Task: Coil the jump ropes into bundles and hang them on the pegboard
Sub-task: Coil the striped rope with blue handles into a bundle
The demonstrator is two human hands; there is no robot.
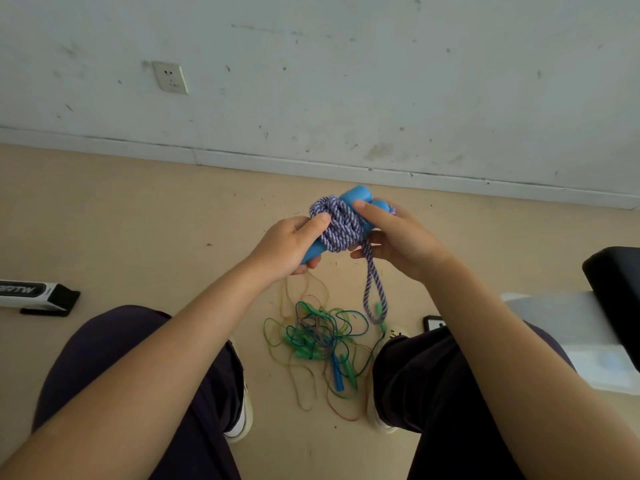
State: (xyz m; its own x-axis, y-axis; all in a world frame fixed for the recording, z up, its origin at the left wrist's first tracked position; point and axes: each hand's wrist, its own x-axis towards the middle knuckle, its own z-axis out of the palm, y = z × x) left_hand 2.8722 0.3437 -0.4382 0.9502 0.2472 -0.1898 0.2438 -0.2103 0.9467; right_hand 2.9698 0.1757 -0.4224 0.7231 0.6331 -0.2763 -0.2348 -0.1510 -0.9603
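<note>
A purple-and-white braided jump rope [341,226] is wound around its two blue handles [356,196] in front of me. My left hand [289,245] grips the lower end of the handles, its thumb pressing on the coils. My right hand [398,237] holds the bundle from the right, thumb on top of a handle. One loop of the same rope [374,292] hangs down below my right hand. On the floor between my feet lies a tangled pile of thin jump ropes [320,337], green, blue and yellow. No pegboard is in view.
I sit facing a scuffed white wall [346,81] with a socket [170,77]. A white and black box [34,296] lies on the floor at left. A black seat [616,289] over white sheeting [568,323] stands at right. A small dark device [433,322] lies by my right knee.
</note>
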